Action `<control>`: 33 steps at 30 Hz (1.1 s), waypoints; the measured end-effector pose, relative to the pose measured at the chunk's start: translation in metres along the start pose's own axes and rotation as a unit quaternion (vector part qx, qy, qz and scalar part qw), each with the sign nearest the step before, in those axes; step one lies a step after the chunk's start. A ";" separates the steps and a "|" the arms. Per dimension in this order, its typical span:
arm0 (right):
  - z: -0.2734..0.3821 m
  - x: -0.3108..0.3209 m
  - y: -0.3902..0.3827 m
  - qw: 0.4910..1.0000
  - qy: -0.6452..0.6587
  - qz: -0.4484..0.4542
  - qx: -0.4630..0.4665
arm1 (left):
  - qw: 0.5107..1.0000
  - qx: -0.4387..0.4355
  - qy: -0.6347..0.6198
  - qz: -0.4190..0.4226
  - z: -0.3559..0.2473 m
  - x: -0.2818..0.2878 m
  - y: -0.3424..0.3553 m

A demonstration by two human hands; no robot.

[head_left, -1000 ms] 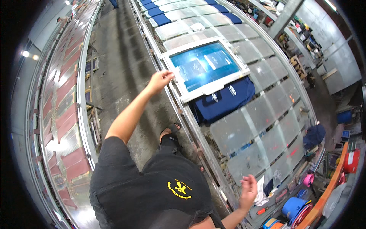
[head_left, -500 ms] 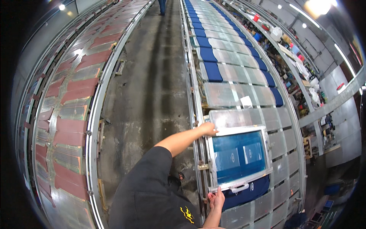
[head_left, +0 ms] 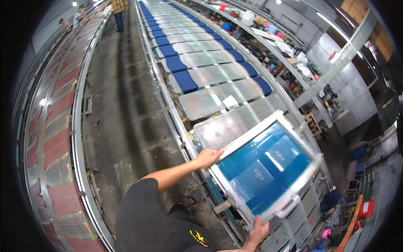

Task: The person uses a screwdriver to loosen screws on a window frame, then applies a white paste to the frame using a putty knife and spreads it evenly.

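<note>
A screen-printing frame (head_left: 275, 118) with pale edges and a translucent blue mesh hangs at an angle over the right-hand row of flat boards, looking larger and nearer than before. Two light patches with small oval marks show in its mesh. My left hand (head_left: 210, 158) grips the frame's left edge by its far corner. At the near corner my right hand (head_left: 257, 230) has its fingers closed on the rim. A white handle (head_left: 288, 206) sticks out from the near edge, beside my right hand. What lies directly under the frame is hidden.
Along the right-hand table, grey boards (head_left: 210, 98) carry navy cloth pieces (head_left: 183, 82). A small white paper (head_left: 230, 102) rests there. Across the aisle, another long table (head_left: 63, 145) holds maroon cloth. A cluttered shelf (head_left: 268, 37) stands at right. A person (head_left: 119, 14) stands far up the aisle.
The frame has risen off the boards, turned and tilted, with both my hands still on it. The navy cloth seen below its near edge no longer shows. My view has swung right.
</note>
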State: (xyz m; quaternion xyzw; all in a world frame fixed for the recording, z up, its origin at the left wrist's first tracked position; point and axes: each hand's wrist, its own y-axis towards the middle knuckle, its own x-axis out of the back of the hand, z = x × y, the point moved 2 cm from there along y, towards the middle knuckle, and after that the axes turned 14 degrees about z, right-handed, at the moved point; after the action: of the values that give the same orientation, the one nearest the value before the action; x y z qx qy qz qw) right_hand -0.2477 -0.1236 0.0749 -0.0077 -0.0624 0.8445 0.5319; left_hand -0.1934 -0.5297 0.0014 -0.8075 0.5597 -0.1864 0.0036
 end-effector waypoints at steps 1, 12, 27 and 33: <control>0.000 0.022 -0.025 0.999 -0.022 -0.036 0.017 | 0.998 -0.037 -0.049 0.005 -0.013 -0.022 -0.010; -0.031 0.113 -0.311 0.826 0.082 -0.550 0.091 | 0.883 -0.260 -0.181 0.345 -0.123 -0.238 -0.094; -0.053 0.012 -0.694 0.468 -0.003 -0.880 0.088 | 0.576 -0.141 -0.094 0.800 -0.184 -0.569 -0.435; -0.035 0.032 -0.715 0.368 0.008 -0.930 0.001 | 0.474 -0.015 -0.158 0.866 -0.195 -0.665 -0.502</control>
State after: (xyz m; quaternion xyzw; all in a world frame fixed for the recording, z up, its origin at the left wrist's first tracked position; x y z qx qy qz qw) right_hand 0.3831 0.2131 0.1233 0.0490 -0.0249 -0.1834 0.9815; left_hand -0.0021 0.2991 0.0928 0.0727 0.9667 0.0509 0.2402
